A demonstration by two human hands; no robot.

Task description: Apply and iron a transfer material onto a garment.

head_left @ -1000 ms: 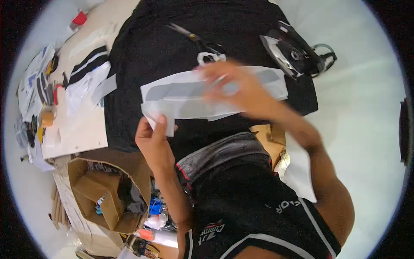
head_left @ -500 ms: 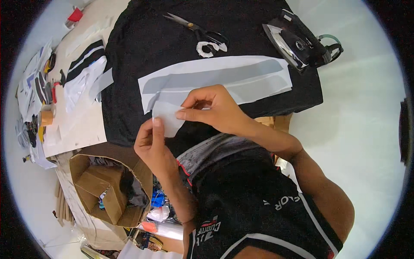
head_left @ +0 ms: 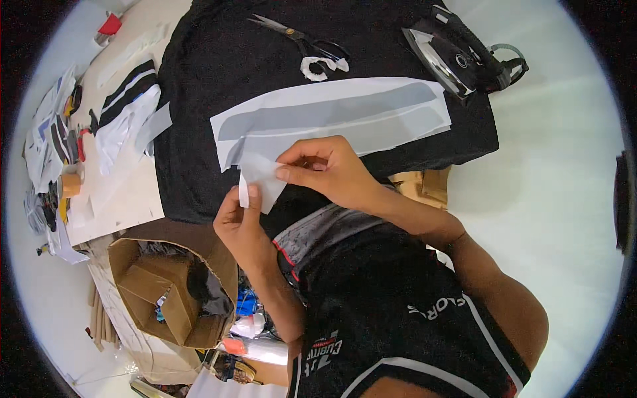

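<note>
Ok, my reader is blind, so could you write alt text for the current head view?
A person's left hand and right hand hold a small white sheet at the near edge of a black cloth. Beyond lies a long white sheet with grey bands; scissors lie behind it, with an iron at right.

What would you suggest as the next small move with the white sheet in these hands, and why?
I would probably ease back the left edge of the white sheet with the left hand, since that edge looks turned up in its pinch, while the right hand pinches the right side and could steady it.
</note>
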